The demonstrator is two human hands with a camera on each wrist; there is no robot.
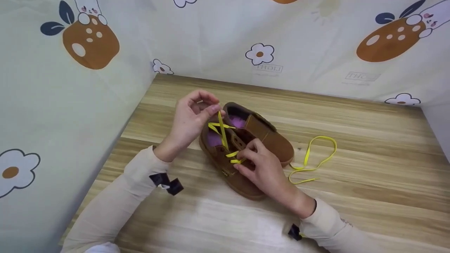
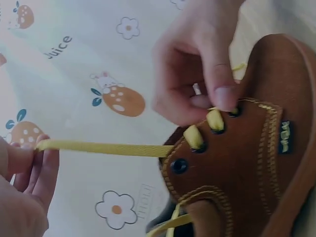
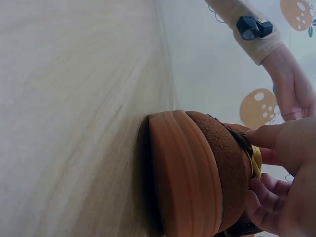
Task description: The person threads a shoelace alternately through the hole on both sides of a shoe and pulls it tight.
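A brown lace-up shoe [image 1: 242, 185] with a purple insole stands on the table, its toe towards the lower right. My left hand [image 1: 190, 121] pinches the end of a yellow shoelace [image 2: 108, 148] between thumb and fingertips and holds it stretched above the shoe's opening. At the lower eyelets my right hand [image 1: 267, 170] pinches the lace where it crosses, thumb against the eyelet flap [image 2: 237, 143]. Yellow lace fills several eyelets; the eyelet [image 2: 178, 166] nearest the ankle on that flap is bare. In the right wrist view the toe's rubber sole [image 3: 182, 177] hides part of the lacing.
A second brown shoe [image 1: 279, 146] stands right behind the first, touching or nearly so. From beside it a loose yellow lace [image 1: 323, 137] loops over the wooden table [image 1: 369, 158]. A patterned cloth [image 1: 218, 45] hangs at the back and sides.
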